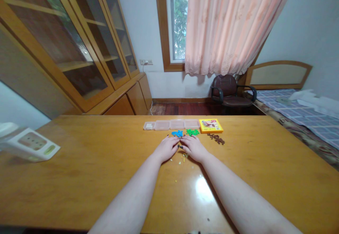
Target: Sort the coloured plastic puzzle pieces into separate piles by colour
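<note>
Both my hands rest palm down on the wooden table, close together, with their thumbs almost meeting. My left hand [167,149] has its fingers stretched out just short of a small pile of blue pieces [177,133]. In front of my right hand [194,147], also with fingers extended, lies a pile of green pieces [192,132]. Small pale yellow pieces [183,159] are scattered between my wrists, some partly hidden by my right hand. Brown pieces [217,139] lie spread to the right. I cannot see anything held; the space under the palms is hidden.
Several shallow clear plastic boxes [177,124] stand in a row behind the piles, ending at a yellow box [211,126] with a printed label. A white container [33,145] lies at the table's left. Beyond are a brown chair [229,89] and a bed [299,110].
</note>
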`<state>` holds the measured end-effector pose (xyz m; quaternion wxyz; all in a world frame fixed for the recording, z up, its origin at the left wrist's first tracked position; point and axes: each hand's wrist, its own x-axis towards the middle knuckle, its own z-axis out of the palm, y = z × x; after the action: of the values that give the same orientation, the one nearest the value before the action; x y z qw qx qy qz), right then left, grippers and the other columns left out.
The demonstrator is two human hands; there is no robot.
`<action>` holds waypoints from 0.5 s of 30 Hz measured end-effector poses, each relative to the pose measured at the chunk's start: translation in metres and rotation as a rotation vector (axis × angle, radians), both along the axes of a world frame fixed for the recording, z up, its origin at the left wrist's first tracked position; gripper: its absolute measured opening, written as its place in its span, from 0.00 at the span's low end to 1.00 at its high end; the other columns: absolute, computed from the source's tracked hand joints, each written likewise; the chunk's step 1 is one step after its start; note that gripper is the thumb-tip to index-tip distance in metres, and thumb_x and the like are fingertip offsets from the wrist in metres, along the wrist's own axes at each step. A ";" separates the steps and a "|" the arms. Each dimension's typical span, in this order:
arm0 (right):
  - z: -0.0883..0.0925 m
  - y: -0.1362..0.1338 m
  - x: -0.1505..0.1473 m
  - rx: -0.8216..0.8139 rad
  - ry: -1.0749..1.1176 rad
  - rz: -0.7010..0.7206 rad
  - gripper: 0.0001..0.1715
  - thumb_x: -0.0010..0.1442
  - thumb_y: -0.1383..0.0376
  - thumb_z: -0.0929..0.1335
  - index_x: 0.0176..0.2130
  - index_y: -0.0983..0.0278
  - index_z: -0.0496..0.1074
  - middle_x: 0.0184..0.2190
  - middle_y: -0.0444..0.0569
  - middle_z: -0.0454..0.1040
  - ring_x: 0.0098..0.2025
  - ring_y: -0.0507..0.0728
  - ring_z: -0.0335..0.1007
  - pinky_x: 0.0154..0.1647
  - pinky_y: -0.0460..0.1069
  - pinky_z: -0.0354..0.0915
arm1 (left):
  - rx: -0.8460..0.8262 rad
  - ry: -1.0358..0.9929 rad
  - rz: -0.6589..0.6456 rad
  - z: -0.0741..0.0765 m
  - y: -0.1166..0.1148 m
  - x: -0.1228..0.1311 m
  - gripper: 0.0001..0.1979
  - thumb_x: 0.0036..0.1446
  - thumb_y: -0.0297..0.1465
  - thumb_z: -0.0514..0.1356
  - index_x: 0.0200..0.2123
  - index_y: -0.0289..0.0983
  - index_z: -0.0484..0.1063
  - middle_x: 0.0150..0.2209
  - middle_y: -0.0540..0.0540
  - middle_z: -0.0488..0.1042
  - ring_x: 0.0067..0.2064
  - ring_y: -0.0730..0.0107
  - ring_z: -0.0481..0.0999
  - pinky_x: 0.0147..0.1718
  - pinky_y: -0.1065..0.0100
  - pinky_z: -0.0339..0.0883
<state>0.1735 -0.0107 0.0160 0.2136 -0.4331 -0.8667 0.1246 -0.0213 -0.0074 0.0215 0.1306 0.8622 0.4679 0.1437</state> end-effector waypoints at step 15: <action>-0.016 0.011 0.018 -0.086 0.649 -0.287 0.22 0.63 0.56 0.57 0.41 0.65 0.74 0.41 0.54 0.75 0.46 0.60 0.70 0.49 0.55 0.64 | -0.180 0.278 0.150 -0.009 -0.091 -0.001 0.52 0.48 0.55 0.56 0.66 0.32 0.39 0.66 0.32 0.33 0.66 0.46 0.31 0.61 0.41 0.33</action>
<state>0.1916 0.0007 0.0001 0.4746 -0.4971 -0.6779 0.2610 -0.0225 -0.0979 0.0124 0.1301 0.8212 0.5555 -0.0100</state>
